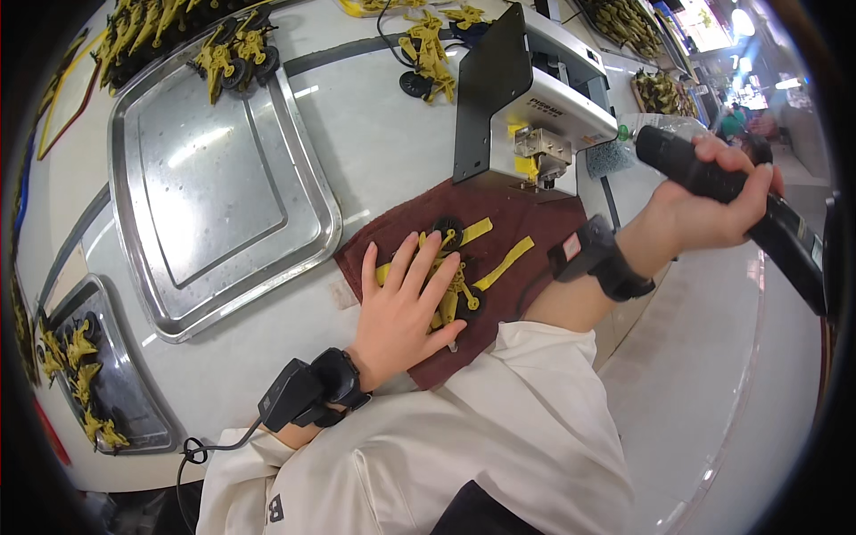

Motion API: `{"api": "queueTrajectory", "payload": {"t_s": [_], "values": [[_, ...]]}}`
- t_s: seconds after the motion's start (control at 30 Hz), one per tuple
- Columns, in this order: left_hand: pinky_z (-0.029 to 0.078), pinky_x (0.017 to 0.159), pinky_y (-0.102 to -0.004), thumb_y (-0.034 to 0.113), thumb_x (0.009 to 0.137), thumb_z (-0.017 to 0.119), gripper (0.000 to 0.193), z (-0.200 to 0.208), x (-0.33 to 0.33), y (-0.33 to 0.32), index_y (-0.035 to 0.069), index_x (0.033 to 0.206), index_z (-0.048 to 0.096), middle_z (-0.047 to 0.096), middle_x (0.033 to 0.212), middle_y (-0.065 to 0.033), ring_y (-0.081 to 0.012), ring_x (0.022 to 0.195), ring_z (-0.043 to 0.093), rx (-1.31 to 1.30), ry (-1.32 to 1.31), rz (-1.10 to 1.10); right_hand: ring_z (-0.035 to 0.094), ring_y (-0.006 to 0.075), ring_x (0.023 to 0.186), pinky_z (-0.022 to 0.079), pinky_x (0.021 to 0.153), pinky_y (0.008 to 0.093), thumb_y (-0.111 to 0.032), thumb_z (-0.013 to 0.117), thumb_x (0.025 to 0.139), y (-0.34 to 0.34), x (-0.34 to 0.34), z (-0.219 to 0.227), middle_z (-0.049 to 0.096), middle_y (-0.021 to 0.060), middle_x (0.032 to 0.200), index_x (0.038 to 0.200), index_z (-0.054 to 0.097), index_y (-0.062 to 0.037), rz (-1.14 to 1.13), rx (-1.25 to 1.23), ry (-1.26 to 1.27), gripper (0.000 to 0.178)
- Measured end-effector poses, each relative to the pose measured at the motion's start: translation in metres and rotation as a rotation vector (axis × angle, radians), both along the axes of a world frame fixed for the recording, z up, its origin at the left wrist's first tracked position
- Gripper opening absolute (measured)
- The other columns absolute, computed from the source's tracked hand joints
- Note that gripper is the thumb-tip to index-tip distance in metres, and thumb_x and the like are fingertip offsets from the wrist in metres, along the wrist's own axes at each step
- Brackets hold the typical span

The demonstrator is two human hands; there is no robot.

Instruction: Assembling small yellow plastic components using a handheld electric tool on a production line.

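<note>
My left hand (403,308) lies spread, fingers apart and palm down, over a yellow plastic toy part with black wheels (446,290) on a dark red cloth (526,209). Much of the part is hidden beneath it. Two yellow strips (504,261) stick out on the cloth beside the part; whether they join it I cannot tell. My right hand (718,201), raised at the right, is wrapped round a black cylindrical hand tool (687,165). The tool is well away from the toy part, and its working tip is not clearly visible.
Beyond the cloth stands a white and black bench machine (548,111) with a small metal mechanism. A large metal tray (232,160) lies on the left. Yellow wheeled parts (428,58) are at the back, and more (85,374) sit in a smaller tray (134,392).
</note>
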State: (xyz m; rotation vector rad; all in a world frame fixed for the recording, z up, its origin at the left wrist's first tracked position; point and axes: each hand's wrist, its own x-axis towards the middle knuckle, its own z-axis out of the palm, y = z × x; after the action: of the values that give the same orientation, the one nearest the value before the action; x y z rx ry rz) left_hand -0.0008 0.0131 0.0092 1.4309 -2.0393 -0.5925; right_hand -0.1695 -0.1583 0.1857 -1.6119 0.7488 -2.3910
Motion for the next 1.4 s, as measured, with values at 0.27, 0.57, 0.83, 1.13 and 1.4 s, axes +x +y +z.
{"api": "queueTrajectory", "payload": {"t_s": [0.27, 0.57, 0.83, 1.13, 1.4], "values": [[0.017, 0.104, -0.0616, 0.041, 0.070, 0.071, 0.073, 0.000, 0.000, -0.003, 0.013, 0.132, 0.046, 0.034, 0.143, -0.0142, -0.0336, 0.132, 0.033, 0.010, 0.004, 0.009, 0.048, 0.0188, 0.055, 0.042, 0.063, 0.0375, -0.026, 0.047, 0.088, 0.034, -0.005, -0.034, 0.051, 0.0052, 0.062, 0.116, 0.040, -0.0069, 0.199, 0.232, 0.081, 0.034], [0.018, 0.104, -0.0608, 0.041, 0.069, 0.071, 0.074, 0.002, -0.002, 0.001, 0.013, 0.132, 0.046, 0.034, 0.144, -0.0134, -0.0330, 0.131, 0.034, -0.001, -0.013, 0.014, 0.050, 0.0153, 0.047, 0.045, 0.052, 0.0283, -0.007, 0.060, 0.081, 0.027, 0.021, -0.051, 0.054, 0.0076, 0.060, 0.112, 0.041, 0.0031, 0.240, 0.357, 0.091, 0.038], [0.019, 0.104, -0.0607, 0.046, 0.073, 0.064, 0.072, 0.000, -0.004, 0.002, 0.016, 0.135, 0.045, 0.030, 0.147, -0.0148, -0.0340, 0.132, 0.032, -0.004, -0.141, 0.028, 0.056, 0.0229, 0.057, 0.049, 0.057, 0.0362, -0.015, 0.061, 0.087, 0.102, 0.021, -0.071, 0.058, 0.0134, 0.074, 0.128, 0.020, 0.0024, 0.741, 0.338, 0.258, 0.060], [0.020, 0.105, -0.0607, 0.044, 0.073, 0.064, 0.068, -0.003, -0.005, 0.003, 0.017, 0.133, 0.046, 0.031, 0.147, -0.0128, -0.0326, 0.131, 0.033, -0.003, -0.110, 0.048, 0.056, 0.0217, 0.060, 0.048, 0.060, 0.0354, -0.007, 0.057, 0.086, 0.112, 0.029, -0.098, 0.057, 0.0128, 0.074, 0.129, 0.022, -0.0015, 0.768, 0.374, 0.133, 0.056], [0.020, 0.104, -0.0615, 0.044, 0.073, 0.065, 0.069, -0.005, -0.006, 0.003, 0.017, 0.133, 0.046, 0.029, 0.147, -0.0140, -0.0340, 0.132, 0.032, 0.020, -0.124, 0.047, 0.046, 0.0185, 0.047, 0.043, 0.047, 0.0339, -0.023, 0.053, 0.088, 0.107, 0.041, -0.098, 0.049, 0.0087, 0.065, 0.128, 0.028, -0.0018, 0.538, 0.510, 0.319, 0.051]]}}
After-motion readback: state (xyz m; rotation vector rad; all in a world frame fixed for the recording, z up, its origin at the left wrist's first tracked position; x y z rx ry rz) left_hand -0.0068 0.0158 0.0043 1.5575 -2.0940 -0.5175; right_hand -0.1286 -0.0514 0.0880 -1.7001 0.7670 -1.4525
